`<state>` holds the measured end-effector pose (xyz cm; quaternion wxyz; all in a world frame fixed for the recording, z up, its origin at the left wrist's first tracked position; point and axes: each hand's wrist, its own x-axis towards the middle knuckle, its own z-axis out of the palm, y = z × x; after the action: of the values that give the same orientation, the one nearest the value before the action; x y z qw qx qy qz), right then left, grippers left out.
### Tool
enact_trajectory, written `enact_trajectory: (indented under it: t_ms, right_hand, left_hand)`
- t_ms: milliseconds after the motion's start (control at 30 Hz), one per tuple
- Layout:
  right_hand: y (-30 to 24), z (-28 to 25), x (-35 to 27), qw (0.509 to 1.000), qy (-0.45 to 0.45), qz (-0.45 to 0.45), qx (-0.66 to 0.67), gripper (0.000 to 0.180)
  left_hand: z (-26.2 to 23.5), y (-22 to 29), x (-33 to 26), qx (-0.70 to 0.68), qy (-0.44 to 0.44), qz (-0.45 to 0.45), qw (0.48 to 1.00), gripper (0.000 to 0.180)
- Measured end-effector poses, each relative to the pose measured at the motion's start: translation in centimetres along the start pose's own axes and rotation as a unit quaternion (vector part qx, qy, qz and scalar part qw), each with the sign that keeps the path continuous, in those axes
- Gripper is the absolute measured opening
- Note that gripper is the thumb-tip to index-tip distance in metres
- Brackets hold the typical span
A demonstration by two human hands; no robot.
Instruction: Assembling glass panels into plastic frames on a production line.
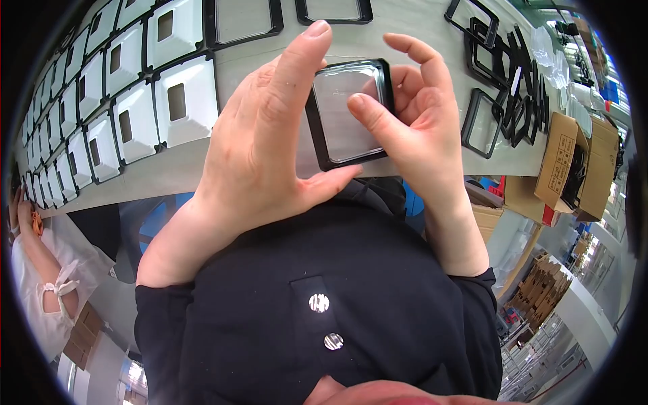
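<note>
A black rectangular frame with a clear window is held tilted between my hands, above the near edge of the table. My left hand cradles its left side, with the thumb along the lower edge and the index finger reaching past the upper left corner. My right hand is at the right side. Its thumb lies over the clear window, its index finger is raised, and other fingers curl by the right edge, partly hidden.
Rows of white trays with black rims fill the table's left. Two black frames lie at the far side. Several more black frames are piled right, near an open cardboard box. Another person's arm shows far left.
</note>
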<state>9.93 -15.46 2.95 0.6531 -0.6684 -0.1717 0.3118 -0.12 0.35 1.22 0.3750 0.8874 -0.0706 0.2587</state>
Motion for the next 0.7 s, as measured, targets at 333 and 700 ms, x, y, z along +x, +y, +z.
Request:
enact_trajectory:
  t_ms: [333, 700]
  right_hand:
    - [1.0, -0.7, -2.5, 0.687, -0.084, -0.256, -0.675, 0.054]
    - [1.5, -0.6, -4.6, 0.754, -0.039, -0.285, -0.591, 0.047]
  left_hand:
    - [-0.1, -0.9, -0.5, 0.093, -0.014, -0.049, 0.994, 0.109]
    - [-1.0, 1.3, -0.3, 0.284, -0.106, -0.016, 0.953, 0.051]
